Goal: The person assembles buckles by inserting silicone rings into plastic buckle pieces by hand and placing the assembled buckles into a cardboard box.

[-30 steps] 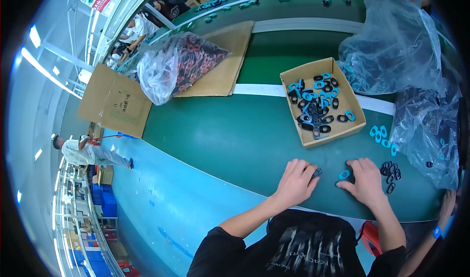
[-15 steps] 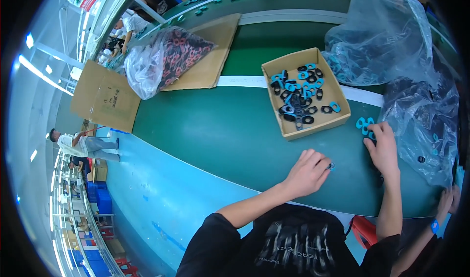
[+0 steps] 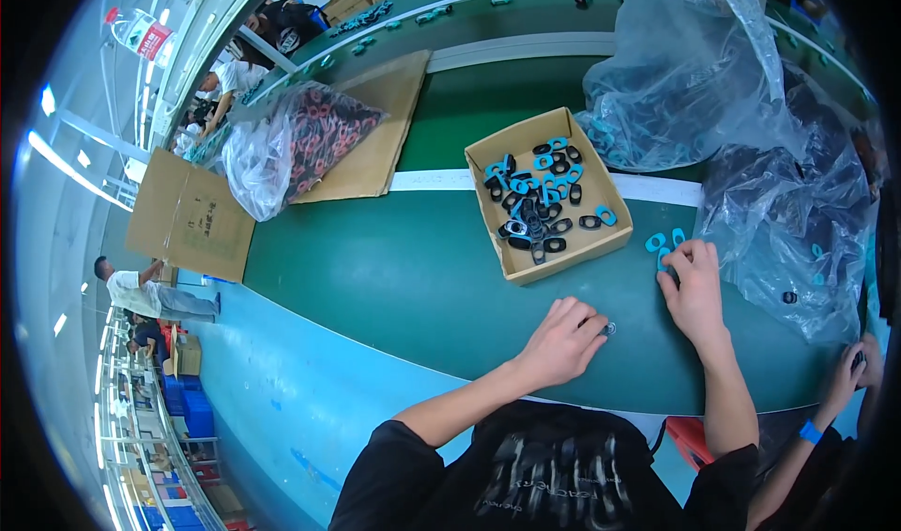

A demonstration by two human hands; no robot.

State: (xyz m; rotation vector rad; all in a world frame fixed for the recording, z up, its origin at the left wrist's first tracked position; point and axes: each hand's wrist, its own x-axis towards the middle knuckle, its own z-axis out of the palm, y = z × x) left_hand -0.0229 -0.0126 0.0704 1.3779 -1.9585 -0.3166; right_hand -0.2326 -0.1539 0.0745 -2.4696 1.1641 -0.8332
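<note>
My left hand (image 3: 563, 343) is closed over the green table, with a small ring-like piece (image 3: 609, 328) at its fingertips; the fingers hide most of it. To its right, my right hand (image 3: 694, 287) has its fingers bent down onto a teal oval ring (image 3: 664, 258). Two more teal rings (image 3: 655, 242) lie just beyond those fingertips. Ahead of both hands stands a shallow open cardboard box (image 3: 568, 266) with several teal and black oval rings (image 3: 549, 188) heaped loosely inside.
Large clear plastic bags (image 3: 694, 71) with teal pieces spread over the right side. A bag of red and black pieces (image 3: 333, 132) rests on cardboard (image 3: 399, 108) at far left, beside a carton (image 3: 197, 212). Another person's hands (image 3: 849, 371) are at the right edge.
The whole view has shifted, so the box and bags appear lower and further left. My left hand keeps the small piece; my right hand stays by the teal rings, its fingers slightly shifted.
</note>
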